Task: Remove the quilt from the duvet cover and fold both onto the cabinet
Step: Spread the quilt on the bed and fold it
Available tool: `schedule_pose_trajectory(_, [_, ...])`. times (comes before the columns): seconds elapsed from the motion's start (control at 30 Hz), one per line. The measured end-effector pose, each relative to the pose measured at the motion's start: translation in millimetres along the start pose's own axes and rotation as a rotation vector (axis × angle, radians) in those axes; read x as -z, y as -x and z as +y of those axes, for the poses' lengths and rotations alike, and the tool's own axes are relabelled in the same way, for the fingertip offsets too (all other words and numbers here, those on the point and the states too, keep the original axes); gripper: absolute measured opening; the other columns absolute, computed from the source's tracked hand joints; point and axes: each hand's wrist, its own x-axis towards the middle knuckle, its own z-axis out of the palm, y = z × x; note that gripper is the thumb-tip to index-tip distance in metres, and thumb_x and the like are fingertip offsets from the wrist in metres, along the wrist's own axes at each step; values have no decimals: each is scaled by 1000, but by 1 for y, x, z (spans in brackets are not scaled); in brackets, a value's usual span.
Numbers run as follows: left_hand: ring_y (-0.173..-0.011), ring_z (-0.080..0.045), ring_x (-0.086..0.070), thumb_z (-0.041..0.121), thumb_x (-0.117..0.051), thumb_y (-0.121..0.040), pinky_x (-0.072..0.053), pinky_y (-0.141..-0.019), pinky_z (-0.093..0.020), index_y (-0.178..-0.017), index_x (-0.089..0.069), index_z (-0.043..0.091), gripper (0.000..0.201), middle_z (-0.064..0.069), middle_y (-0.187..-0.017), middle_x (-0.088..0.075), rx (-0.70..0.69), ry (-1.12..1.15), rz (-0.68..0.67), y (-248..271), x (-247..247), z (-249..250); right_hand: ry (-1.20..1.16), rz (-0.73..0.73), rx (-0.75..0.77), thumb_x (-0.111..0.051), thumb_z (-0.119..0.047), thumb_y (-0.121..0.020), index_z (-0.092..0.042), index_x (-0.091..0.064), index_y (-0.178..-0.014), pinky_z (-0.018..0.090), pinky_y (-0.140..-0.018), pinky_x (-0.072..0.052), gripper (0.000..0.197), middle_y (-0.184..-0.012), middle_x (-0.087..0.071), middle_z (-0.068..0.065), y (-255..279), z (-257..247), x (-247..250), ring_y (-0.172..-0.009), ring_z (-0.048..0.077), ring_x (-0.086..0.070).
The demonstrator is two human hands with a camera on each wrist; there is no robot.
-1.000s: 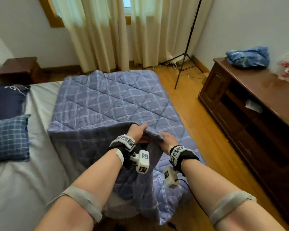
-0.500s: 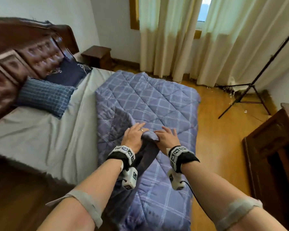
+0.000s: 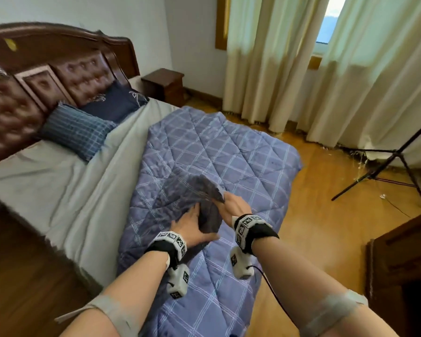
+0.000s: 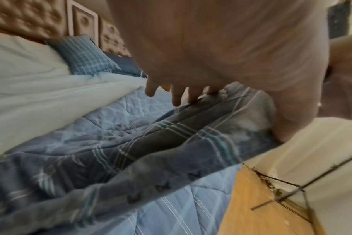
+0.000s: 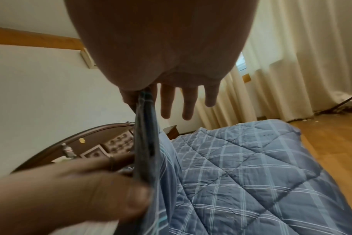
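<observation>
A blue plaid quilt (image 3: 229,161) lies spread along the right side of the bed, its near end hanging over the foot. One corner is turned over, showing a darker underside (image 3: 199,190). My left hand (image 3: 195,222) holds this turned-over flap, thumb below and fingers on top. Just to its right, my right hand (image 3: 231,205) pinches the flap's edge between thumb and forefinger. In the right wrist view its other fingers (image 5: 167,101) stick out straight above the quilt (image 5: 251,167). The left wrist view shows the dark flap (image 4: 171,143) under my fingers. No duvet cover is in sight.
A grey sheet (image 3: 71,190) covers the bed, with two blue pillows (image 3: 75,130) against the brown headboard (image 3: 46,69). A nightstand (image 3: 163,83) stands by the curtains. A black tripod (image 3: 394,166) stands on the wooden floor at right. The dark cabinet (image 3: 404,251) shows at the right edge.
The view has swung left, from the cabinet to the headboard. The turned-over flap has shrunk. My left hand has slid back along its edge while the right keeps its pinch.
</observation>
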Motion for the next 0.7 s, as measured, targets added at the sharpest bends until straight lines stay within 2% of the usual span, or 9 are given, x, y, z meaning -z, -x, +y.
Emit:
schedule_pose_trajectory(0.07, [-138, -26, -41, 94, -58, -50, -41, -107, -44, -156, 4, 24, 141, 2, -162, -19, 116, -41, -44, -4, -12, 16, -59, -5, 50, -37, -64, -95, -25, -56, -96, 40, -84, -52, 44, -93, -68, -1, -20, 27, 11, -88, 29, -64])
schedule_pose_trajectory(0.13, [-127, -31, -52, 74, -57, -78, -48, -98, -43, -152, -22, 14, 101, -7, -155, -35, 249, -113, -9, -6, -29, 37, -86, -26, 96, -37, -65, -95, -26, -53, -93, 37, -80, -50, 41, -92, -64, -3, -34, 53, 32, -89, 28, -62])
schedule_pose_trajectory(0.2, [-114, -34, -60, 51, -45, -97, -50, -91, -43, -126, -52, 12, 49, -13, -131, -59, 379, -187, 68, -1, -41, 69, -82, -79, 131, -37, -63, -96, -24, -50, -83, 34, -75, -45, 44, -82, -59, -4, -40, 73, 63, -82, 26, -58])
schedule_pose_trajectory(0.23, [-110, -34, -61, 46, -41, -100, -50, -89, -42, -118, -57, 13, 41, -13, -123, -64, 418, -230, 89, 0, -44, 87, -79, -111, 144, -37, -64, -96, -22, -48, -77, 34, -72, -43, 47, -76, -56, -5, -44, 83, 79, -78, 25, -57])
schedule_pose_trajectory(0.33, [-108, -35, -63, 37, -41, -101, -49, -88, -40, -113, -57, 13, 32, -14, -118, -66, 475, -246, 151, -5, -40, 140, -133, -167, 132, -33, -66, -96, -21, -50, -75, 36, -72, -45, 53, -78, -58, -1, -66, 113, 118, -77, 28, -57])
schedule_pose_trajectory(0.43, [-108, -37, -62, 32, -44, -99, -49, -86, -39, -107, -56, 11, 25, -18, -116, -66, 519, -161, 238, -22, -24, 186, -220, -173, 117, -32, -64, -97, -18, -59, -90, 38, -78, -49, 54, -93, -64, 5, -97, 141, 151, -88, 32, -62])
schedule_pose_trajectory(0.5, [-107, -38, -62, 23, -43, -97, -49, -85, -40, -104, -55, 12, 18, -18, -115, -66, 511, -141, 282, -40, -13, 216, -277, -184, 92, -37, -58, -98, -19, -60, -96, 39, -79, -50, 45, -93, -63, 6, -117, 163, 168, -93, 34, -63])
schedule_pose_trajectory(0.6, [-103, -39, -63, 15, -38, -92, -51, -83, -41, -101, -57, 15, 21, -19, -111, -67, 452, -112, 337, -79, -3, 263, -418, -177, 37, -41, -60, -93, -22, -62, -94, 48, -81, -56, 44, -90, -65, 8, -146, 193, 189, -82, 33, -63])
schedule_pose_trajectory(0.7, [-101, -38, -64, 12, -38, -94, -48, -79, -39, -105, -60, 13, 25, -18, -110, -67, 416, -123, 323, -116, -7, 296, -394, -192, 27, -42, -55, -97, -14, -64, -100, 46, -81, -52, 46, -93, -63, 9, -179, 218, 201, -81, 29, -58])
